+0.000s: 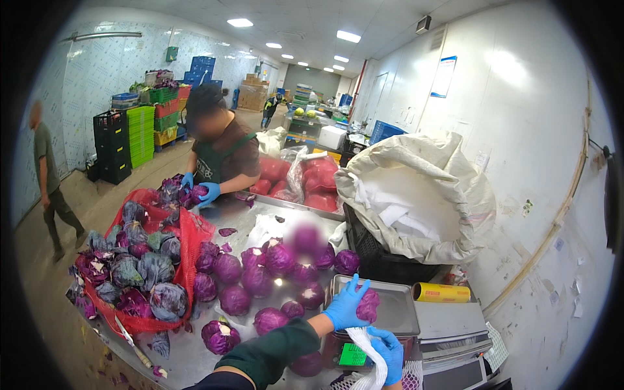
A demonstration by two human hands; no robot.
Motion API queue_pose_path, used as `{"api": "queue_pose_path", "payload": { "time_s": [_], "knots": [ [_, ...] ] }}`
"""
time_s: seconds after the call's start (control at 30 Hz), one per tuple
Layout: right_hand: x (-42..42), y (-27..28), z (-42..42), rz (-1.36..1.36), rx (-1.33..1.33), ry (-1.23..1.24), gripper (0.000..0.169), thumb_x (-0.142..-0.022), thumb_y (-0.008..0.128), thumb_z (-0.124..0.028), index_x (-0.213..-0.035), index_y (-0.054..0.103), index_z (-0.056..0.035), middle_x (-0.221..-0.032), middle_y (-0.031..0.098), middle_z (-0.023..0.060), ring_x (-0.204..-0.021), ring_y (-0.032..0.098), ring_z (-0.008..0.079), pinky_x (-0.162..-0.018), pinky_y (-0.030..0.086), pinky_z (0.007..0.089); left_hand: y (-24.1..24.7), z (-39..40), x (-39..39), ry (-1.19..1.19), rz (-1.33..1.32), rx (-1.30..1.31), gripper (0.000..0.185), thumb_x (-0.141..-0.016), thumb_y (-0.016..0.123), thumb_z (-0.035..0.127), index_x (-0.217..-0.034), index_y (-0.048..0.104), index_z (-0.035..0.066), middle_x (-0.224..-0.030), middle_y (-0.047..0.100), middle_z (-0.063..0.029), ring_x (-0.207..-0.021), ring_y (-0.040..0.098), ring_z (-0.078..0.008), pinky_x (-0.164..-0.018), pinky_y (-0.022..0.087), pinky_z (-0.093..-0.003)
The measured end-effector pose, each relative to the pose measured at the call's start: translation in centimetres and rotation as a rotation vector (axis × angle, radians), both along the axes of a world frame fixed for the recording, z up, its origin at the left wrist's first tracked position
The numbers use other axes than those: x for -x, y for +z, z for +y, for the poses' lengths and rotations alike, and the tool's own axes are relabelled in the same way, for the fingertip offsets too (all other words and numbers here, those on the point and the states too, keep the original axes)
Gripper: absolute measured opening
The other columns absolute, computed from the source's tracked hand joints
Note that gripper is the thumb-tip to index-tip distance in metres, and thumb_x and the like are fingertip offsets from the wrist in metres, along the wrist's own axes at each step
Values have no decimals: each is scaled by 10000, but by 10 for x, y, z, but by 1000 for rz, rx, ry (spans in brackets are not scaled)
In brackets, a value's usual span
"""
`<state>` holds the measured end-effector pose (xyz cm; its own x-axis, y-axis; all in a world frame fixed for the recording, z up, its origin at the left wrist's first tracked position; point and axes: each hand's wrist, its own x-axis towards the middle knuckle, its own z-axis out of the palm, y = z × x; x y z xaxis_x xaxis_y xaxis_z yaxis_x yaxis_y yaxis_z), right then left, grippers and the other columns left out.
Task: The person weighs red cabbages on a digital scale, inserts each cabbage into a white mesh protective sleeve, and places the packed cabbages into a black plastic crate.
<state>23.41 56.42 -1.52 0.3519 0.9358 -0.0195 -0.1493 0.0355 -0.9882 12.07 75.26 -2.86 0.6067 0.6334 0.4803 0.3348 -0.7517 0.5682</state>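
My left hand (347,304), in a blue glove, grips a purple cabbage (368,304) over the near left part of the steel pan (390,304) of a digital scale. Just below it, my right hand (388,353), also gloved in blue, is closed around a white foam net sleeve (363,341). The sleeve hangs in front of the scale's lit green display (352,354). At the bottom edge, white netting (412,375) lies around another cabbage. Many trimmed purple cabbages (235,300) are spread on the metal table (185,356) to the left.
A red mesh sack (187,243) of untrimmed cabbages and a knife (131,341) lie at left. Across the table a co-worker (224,141) handles a cabbage. A big white sack (414,195) rests in a black crate (380,258). A wrapping machine (451,321) with a yellow film roll (441,292) stands right.
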Motion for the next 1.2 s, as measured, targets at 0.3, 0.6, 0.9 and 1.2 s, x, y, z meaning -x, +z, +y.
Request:
{"api": "queue_pose_path", "payload": {
  "time_s": [0.3, 0.6, 0.9, 1.2],
  "knots": [
    [24, 19, 0, -230, -221, -188, 135, -833, 710, -50, -926, 612, -49, -768, 550, -44, -677, 447, 39, -608, 376, 201, 29, -112, 58, -570, -628, 779, 620, -884, 704, 132, -1429, 430, 25, -1321, 563, -86, -1123, 583, -162, -961, 479, -302],
    [35, 21, 5, -278, -495, -231, 57, -876, 584, -40, -905, 534, -40, -952, 589, 72, -876, 541, 114, -800, 433, 251, -18, -120, 100, -444, -514, 1374, 399, -957, 613, 157, -1326, 544, 21, -1128, 663, -76, -904, 657, -136, -811, 544, -272],
    [17, -2, -25, -213, -43, 311, 340, -803, 712, -30, -1138, 657, -21, -832, 617, -12, -708, 516, 47, -639, 432, 215, -21, -89, 101, -442, -887, 762, 162, -963, 583, 143, -1050, 583, 6, -1083, 639, -86, -990, 607, -167, -896, 496, -323],
    [40, -7, -11, -121, -165, 333, 526, -851, 707, -163, -1318, 536, 11, -1179, 615, 77, -1092, 560, 148, -975, 436, 320, -2, -117, 101, -305, -765, 1040, 190, -970, 605, 164, -1067, 629, 2, -973, 640, -17, -909, 571, -81, -812, 478, -241]
  ]
}}
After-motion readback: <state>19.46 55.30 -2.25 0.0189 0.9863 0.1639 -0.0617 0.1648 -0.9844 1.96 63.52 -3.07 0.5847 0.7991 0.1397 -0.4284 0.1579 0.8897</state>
